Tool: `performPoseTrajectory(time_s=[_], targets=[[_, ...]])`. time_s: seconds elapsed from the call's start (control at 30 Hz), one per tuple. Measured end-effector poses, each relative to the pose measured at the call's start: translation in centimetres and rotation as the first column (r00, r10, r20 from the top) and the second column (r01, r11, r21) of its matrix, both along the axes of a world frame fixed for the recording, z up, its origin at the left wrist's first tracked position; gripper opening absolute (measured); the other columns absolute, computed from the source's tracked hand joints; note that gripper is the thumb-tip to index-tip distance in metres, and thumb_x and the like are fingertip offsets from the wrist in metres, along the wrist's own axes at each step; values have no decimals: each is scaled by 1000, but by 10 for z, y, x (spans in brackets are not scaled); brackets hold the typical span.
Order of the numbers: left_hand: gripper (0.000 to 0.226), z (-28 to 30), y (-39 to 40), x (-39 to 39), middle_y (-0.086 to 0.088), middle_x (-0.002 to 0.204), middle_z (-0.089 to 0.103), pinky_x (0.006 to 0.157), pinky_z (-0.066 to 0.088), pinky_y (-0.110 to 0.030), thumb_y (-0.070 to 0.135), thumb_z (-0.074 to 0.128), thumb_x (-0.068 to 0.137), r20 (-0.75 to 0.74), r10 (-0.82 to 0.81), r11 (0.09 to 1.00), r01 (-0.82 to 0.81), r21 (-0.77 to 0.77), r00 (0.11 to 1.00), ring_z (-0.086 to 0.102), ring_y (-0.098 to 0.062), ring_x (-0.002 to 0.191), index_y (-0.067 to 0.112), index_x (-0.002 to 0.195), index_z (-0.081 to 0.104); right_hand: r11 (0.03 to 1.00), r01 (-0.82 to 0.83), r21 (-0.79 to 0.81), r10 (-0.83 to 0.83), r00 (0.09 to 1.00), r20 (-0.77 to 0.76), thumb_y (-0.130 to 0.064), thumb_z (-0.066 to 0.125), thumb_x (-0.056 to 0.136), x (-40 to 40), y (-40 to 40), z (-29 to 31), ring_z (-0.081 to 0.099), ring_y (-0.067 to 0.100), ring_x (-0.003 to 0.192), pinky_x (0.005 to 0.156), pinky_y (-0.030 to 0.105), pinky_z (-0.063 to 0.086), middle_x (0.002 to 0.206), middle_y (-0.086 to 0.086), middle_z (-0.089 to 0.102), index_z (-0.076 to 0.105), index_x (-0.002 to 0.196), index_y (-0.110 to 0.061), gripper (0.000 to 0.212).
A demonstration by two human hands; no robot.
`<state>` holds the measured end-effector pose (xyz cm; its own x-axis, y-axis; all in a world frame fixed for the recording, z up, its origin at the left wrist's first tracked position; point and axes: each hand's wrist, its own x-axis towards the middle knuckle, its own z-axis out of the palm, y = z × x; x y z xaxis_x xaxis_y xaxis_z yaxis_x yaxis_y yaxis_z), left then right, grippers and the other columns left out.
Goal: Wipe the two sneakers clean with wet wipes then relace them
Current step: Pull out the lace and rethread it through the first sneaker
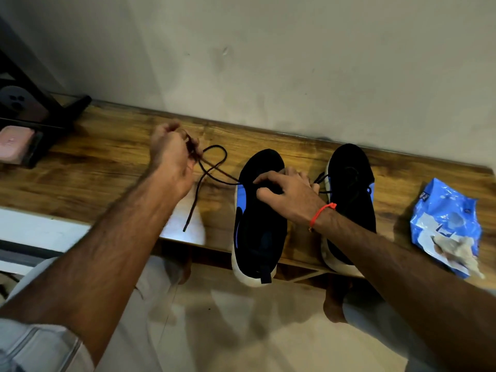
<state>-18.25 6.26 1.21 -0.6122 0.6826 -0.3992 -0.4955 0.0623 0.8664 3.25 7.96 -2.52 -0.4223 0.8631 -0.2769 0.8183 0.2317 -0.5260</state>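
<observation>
Sneakers sit side by side on the wooden tabletop (107, 157), toes toward the wall and heels hanging just past the near edge. The left sneaker (259, 226) is black with blue side panels and a white sole; the right sneaker (349, 181) matches it and is partly hidden behind the forearm. The person's left hand (171, 154) is raised over the tabletop to the left of the shoes, fingers curled and pinching a black shoelace (212, 170) that loops, crosses itself and runs to the left sneaker, its free end trailing toward the near edge. The right hand (287, 191) rests on top of the left sneaker's forepart, fingers bent and gripping it there; an orange thread circles that wrist. Well to the right lies a blue wet wipes pack (442, 210) with a crumpled used wipe (453, 251) on its near end.
</observation>
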Motion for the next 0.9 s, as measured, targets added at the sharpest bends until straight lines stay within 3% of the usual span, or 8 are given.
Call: performPoseTrajectory(time_s=[0.13,0.3,0.4,0.53,0.63,0.7,0.8,0.9], targets=[[22,-18,-10,23,7,93,64,59,41,-21,11,51,102,-640,-603,797,409,-445,477,59,-8,79,27,98,66,1000,-1,17,0,999,35,-81,44,81,-2,-2,-1,31,26,126,104,57,24,118,-5,40,56,119,-53,49],[12,-21,-16,27,8,96,62,60,40,-22,43,69,94,-452,-891,428,391,-814,36,58,-9,89,31,97,67,999,-31,35,28,995,91,-86,41,78,-1,-2,-2,32,28,128,105,60,26,115,-7,35,51,122,-54,56],[21,-10,-15,22,7,91,63,61,42,-23,37,59,101,-587,-791,599,406,-690,170,55,-8,79,26,89,71,999,-36,32,33,996,84,-81,45,81,2,-1,-4,32,28,128,105,60,25,114,-8,34,50,122,-55,49],[34,4,-4,12,8,81,64,60,37,-26,34,35,111,-378,-141,988,106,-114,915,59,-8,76,27,83,53,999,-41,32,39,996,83,-77,48,82,1,0,-4,33,27,126,104,57,26,113,-6,36,51,121,-55,44],[35,7,-4,5,6,63,59,55,37,-24,37,30,111,102,-132,987,121,105,986,68,-14,66,23,84,47,999,-36,38,33,996,81,-76,49,82,1,1,-5,33,27,126,105,58,25,115,-5,37,52,119,-54,43],[33,4,-6,8,9,55,45,53,36,-27,43,38,109,-61,-253,966,255,37,966,48,-12,47,22,84,45,999,-35,40,32,996,82,-76,48,82,0,1,-5,32,27,128,106,59,25,115,-6,36,53,119,-53,44],[26,-15,-12,20,12,76,57,56,41,-26,49,55,101,-650,-587,803,445,-396,482,52,-9,65,23,99,54,998,-33,54,27,995,94,-77,47,82,-1,0,-5,32,28,129,105,59,25,115,-5,35,53,121,-52,46],[25,-28,-16,24,7,99,62,70,50,-30,49,69,92,-621,-780,537,435,-723,-70,62,-13,90,29,105,63,998,-42,56,35,994,108,-80,43,82,-1,-1,-4,32,29,129,105,58,25,120,-2,38,52,125,-51,53]])
